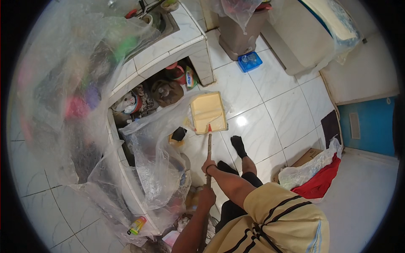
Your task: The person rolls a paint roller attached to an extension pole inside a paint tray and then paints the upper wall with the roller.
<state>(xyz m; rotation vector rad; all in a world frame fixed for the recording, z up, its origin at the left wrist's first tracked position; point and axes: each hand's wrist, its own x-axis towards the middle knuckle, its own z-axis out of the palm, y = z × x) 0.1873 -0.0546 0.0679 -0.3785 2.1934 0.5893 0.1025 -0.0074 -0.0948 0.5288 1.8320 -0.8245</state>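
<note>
Both my hands grip a long wooden pole [209, 145]. My right hand [208, 167] holds it farther up, and a dark band circles that wrist. Lower down, nearer my body, my left hand [207, 197] is closed around the same pole. A paint roller's red handle [209, 127] joins the pole's far end. Its thin wire frame reaches over a paint tray [207, 112] on the tiled floor. Cream paint coats the tray, and the roller's sleeve is hard to tell from it. Clear plastic lies under the tray's left edge.
Plastic sheeting [152, 170] drapes the tiled counter [186, 22] at left, with pots stored underneath. A brown bin [237, 34] stands behind a blue plastic basket [250, 62]. My black-socked foot [238, 146] is right of the tray. Red cloth [319, 180] and cardboard [305, 158] lie at right.
</note>
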